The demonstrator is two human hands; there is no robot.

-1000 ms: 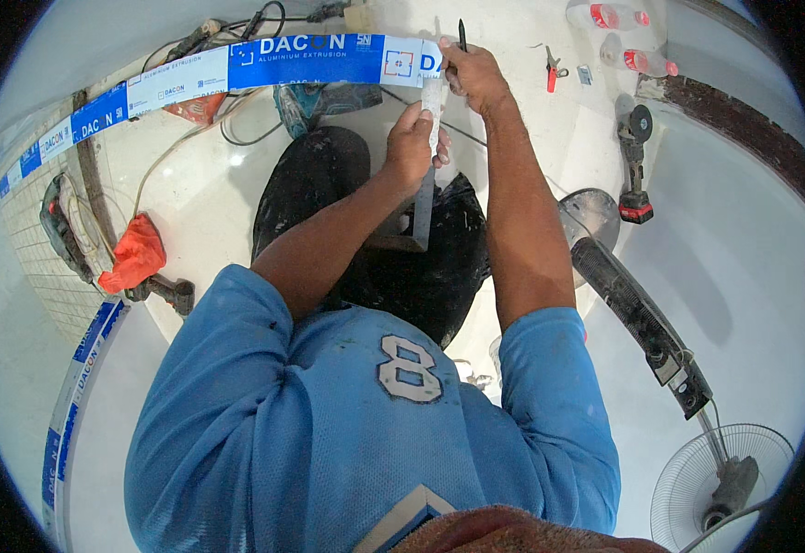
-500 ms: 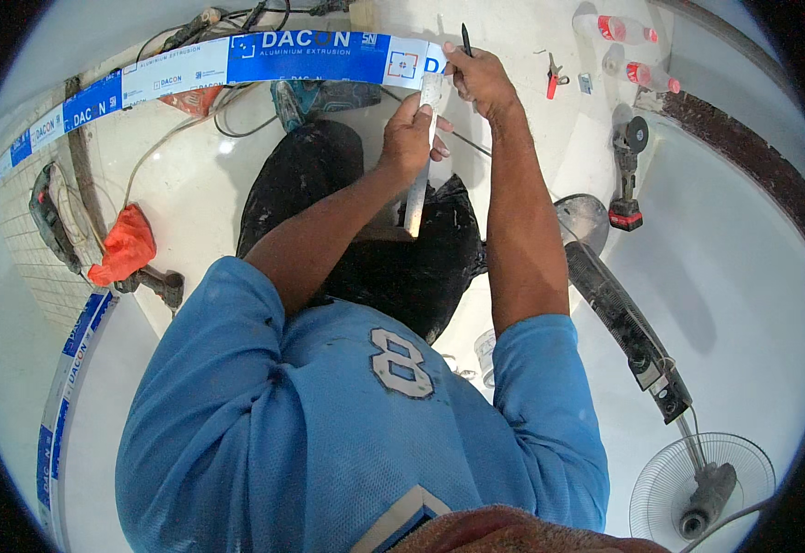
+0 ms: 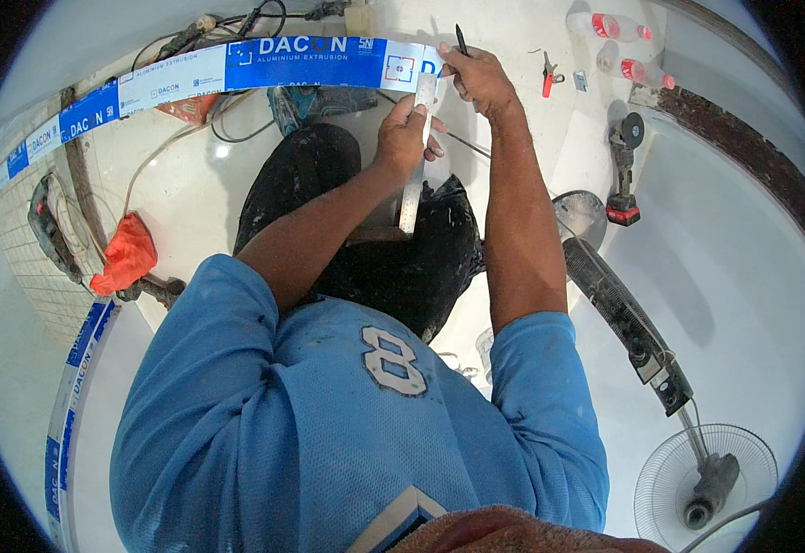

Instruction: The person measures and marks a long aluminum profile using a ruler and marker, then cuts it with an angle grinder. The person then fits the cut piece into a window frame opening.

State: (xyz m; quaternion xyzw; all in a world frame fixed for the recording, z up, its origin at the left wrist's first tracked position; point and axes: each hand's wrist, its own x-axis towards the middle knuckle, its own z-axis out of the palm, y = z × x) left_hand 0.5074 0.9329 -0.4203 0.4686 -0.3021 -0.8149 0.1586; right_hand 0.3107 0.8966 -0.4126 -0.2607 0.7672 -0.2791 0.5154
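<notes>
At the left, a red cloth [image 3: 129,253] lies beside a corded power tool [image 3: 50,230] on the floor. The blue-and-white strip [image 3: 301,64] spans the far side, its right end by the hands. The left hand [image 3: 402,138] is curled around the blade of a metal square [image 3: 411,203], its far end at the strip. Just right, the right hand [image 3: 480,83] grips a dark pen [image 3: 461,39] at the strip's end; its fingertips are partly hidden. This looks like lining up for a mark; next calls for a steady blade and the pen's tip on its edge.
</notes>
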